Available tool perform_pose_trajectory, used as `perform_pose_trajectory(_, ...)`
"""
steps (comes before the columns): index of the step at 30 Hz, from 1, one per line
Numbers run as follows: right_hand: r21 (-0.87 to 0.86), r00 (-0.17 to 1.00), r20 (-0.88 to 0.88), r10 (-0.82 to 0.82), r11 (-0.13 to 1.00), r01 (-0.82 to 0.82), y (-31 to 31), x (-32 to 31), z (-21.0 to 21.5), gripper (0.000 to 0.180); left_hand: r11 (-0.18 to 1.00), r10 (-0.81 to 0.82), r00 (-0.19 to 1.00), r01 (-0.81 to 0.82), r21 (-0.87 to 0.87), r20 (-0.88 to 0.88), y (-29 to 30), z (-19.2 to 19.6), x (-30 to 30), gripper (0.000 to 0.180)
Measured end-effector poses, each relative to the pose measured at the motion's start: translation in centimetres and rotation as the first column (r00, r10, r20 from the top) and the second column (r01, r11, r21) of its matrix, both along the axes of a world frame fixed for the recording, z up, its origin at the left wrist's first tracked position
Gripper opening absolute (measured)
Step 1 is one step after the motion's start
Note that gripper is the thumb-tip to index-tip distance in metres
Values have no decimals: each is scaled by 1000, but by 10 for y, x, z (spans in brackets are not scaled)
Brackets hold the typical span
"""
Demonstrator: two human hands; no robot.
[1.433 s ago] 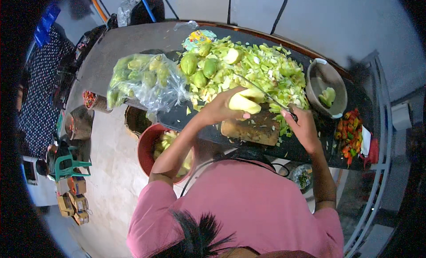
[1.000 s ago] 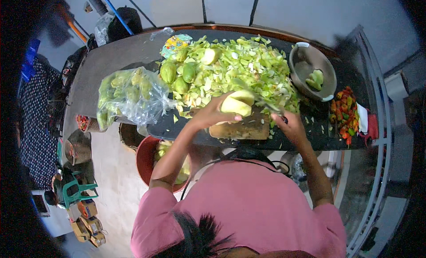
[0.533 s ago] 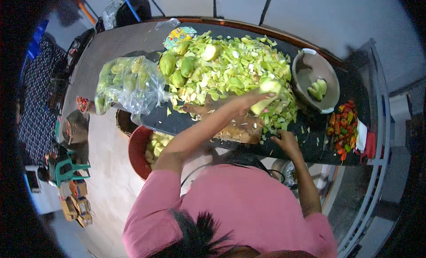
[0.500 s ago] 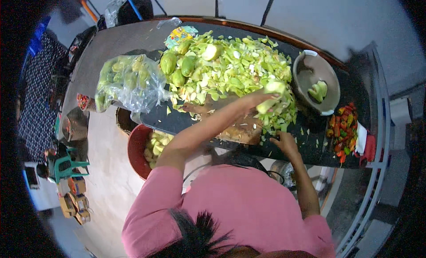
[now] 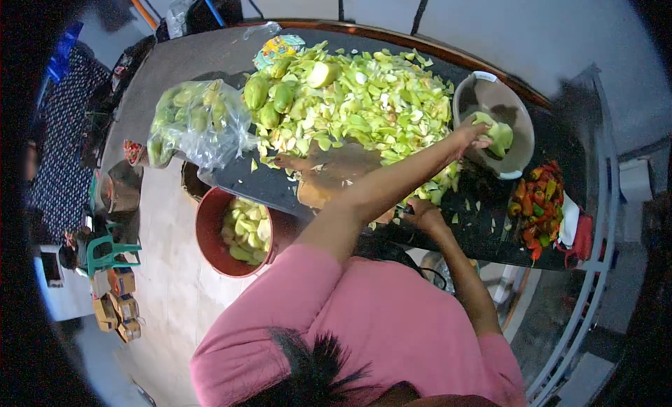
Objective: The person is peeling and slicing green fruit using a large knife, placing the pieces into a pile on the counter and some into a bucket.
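My left hand (image 5: 476, 134) reaches across the table to the greyish-brown basin (image 5: 518, 104), its fingers closed on a pale green papaya piece (image 5: 498, 132) over the basin. Other pieces in there are partly hidden by it. Down at the table's near edge, my right hand (image 5: 425, 215) is closed around something small and dark that I cannot make out. A wooden cutting board (image 5: 320, 191) lies left of it, partly under my left forearm. Behind the board spreads a heap of green peelings (image 5: 381, 102), with whole green papayas (image 5: 256, 92) and a peeled one (image 5: 323, 74) on its left.
A clear plastic bag (image 5: 203, 123) of green papayas lies on the table's left. Red and green peppers (image 5: 537, 207) are piled at the right. Below the near edge, a red tub (image 5: 210, 232) holds pale cut pieces. A metal railing (image 5: 607, 197) runs along the right.
My left hand has carried the papaya piece from above the peelings rightward to the basin. My right hand has shifted a little left along the table edge.
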State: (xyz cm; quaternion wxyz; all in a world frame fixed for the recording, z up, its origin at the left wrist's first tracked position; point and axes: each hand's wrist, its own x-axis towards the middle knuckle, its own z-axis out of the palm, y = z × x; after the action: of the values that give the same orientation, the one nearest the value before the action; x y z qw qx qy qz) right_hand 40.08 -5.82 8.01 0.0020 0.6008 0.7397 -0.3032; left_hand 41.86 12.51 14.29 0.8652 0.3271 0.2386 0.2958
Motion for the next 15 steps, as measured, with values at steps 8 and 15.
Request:
perform_pose_trajectory(8, 169, 994, -109, -3, 985, 22, 23, 11, 59, 36, 960, 162, 977, -124, 253, -138, -16, 23, -175, 39)
perform_pose_trajectory(15, 294, 986, -153, -70, 949, 113, 30, -2, -17, 28, 795, 605, 718, -569, 210, -345, -64, -1, -370, 34)
